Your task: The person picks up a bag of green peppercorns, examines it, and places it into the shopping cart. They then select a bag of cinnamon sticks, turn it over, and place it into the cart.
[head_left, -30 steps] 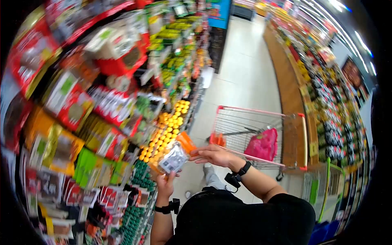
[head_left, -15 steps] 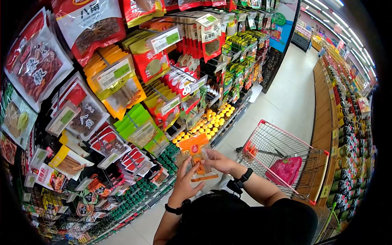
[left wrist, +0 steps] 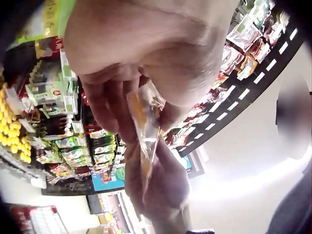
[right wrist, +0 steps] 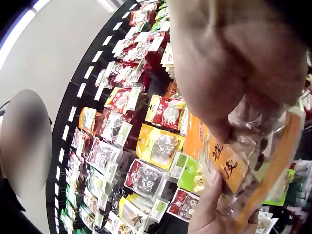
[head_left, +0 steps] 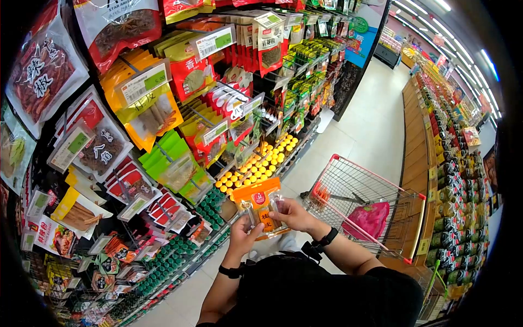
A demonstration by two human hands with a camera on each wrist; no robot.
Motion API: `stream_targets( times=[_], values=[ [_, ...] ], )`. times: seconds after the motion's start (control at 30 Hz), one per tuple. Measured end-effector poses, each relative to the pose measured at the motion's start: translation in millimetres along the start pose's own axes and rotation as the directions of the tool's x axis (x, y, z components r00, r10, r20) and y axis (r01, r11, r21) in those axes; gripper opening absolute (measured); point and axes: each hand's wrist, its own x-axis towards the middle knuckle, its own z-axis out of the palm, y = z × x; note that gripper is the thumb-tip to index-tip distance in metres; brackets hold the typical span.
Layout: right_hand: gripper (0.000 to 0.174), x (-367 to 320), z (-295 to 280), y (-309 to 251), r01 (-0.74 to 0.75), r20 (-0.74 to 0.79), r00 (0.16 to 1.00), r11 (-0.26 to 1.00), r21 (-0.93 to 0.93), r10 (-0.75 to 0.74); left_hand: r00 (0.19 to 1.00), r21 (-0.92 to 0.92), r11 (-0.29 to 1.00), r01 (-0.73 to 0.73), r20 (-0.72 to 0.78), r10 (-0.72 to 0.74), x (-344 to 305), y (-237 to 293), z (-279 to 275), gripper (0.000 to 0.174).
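Both hands hold an orange packet of cinnamon bark (head_left: 262, 217) with clear windows, its printed front turned up towards the head. My left hand (head_left: 242, 238) grips the packet's left side, with the thumb lying on the front. On the other side my right hand (head_left: 297, 216) pinches the right edge, thumb on top. In the left wrist view, the packet (left wrist: 147, 141) shows edge-on between the two hands. From the right wrist, its orange label (right wrist: 229, 168) is visible, with the left thumb (right wrist: 210, 202) against it; the palm hides part of the packet.
A rack of hanging spice packets (head_left: 188, 71) fills the left side. Yellow-capped jars (head_left: 261, 166) and green-capped bottles (head_left: 169, 248) line its lower shelves. A shopping cart (head_left: 348, 188) holding a pink bag (head_left: 368, 220) stands at right, beside a shelf of jars (head_left: 455, 207).
The packet has turned from its white-labelled back to its orange front. My left hand, fingers spread over it half a second ago, now grips its left side. The head view has swung towards the rack.
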Motion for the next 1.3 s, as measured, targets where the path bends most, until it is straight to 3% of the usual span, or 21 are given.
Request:
stream_targets(
  times=[0.07, 0.17, 0.37, 0.53, 0.63, 0.73, 0.93, 1.13, 1.3],
  values=[
    [0.028, -3.8, -9.0, 6.9, 0.0, -0.036, 0.999, 0.995, -0.095, -0.003, 0.999, -0.012, 0.999, 0.05, -0.014, -0.05, 3.1, -1.1, 5.3, 0.035],
    [0.027, -8.6, -19.2, 7.2, -0.037, -0.067, 0.997, 0.984, -0.174, 0.025, 1.0, -0.014, 1.0, 0.011, -0.012, -0.011, 7.5, -11.4, 9.5, 0.035],
    [0.023, -17.5, -21.2, -2.6, -0.014, -0.072, 0.997, 0.976, -0.217, -0.002, 0.999, 0.077, 0.997, 0.013, 0.034, -0.015, 9.6, -9.3, 11.1, 0.035],
    [0.024, -13.8, -33.6, 11.0, 0.051, -0.037, 0.997, 0.971, -0.232, -0.061, 0.997, 0.056, 0.998, -0.002, 0.074, -0.002, 10.0, -3.7, 19.3, 0.035],
    [0.025, -14.0, -30.8, -2.9, 0.019, -0.008, 1.0, 0.962, -0.273, -0.023, 0.995, 0.047, 0.999, -0.026, 0.097, 0.021, 12.2, 1.6, 16.8, 0.035],
    [0.026, -8.0, -30.8, 6.3, 0.085, 0.037, 0.996, 0.977, -0.198, -0.079, 0.993, 0.045, 0.998, -0.034, 0.119, 0.029, 12.7, 4.9, 14.3, 0.037],
    [0.025, -2.0, -29.1, 14.6, 0.038, 0.126, 0.992, 0.987, -0.154, -0.018, 0.989, 0.046, 0.998, -0.03, 0.146, 0.023, 6.9, 8.2, 4.9, 0.038],
    [0.024, -4.3, -14.4, 10.6, 0.079, 0.174, 0.982, 0.995, -0.053, -0.068, 0.988, 0.086, 0.996, 0.002, 0.153, -0.015, -0.3, 7.1, -4.9, 0.037],
    [0.027, 0.8, -13.8, 23.6, 0.108, 0.191, 0.978, 0.988, -0.106, -0.086, 0.988, 0.079, 0.997, -0.002, 0.154, -0.01, -3.9, 11.1, -7.2, 0.035]
  ],
)
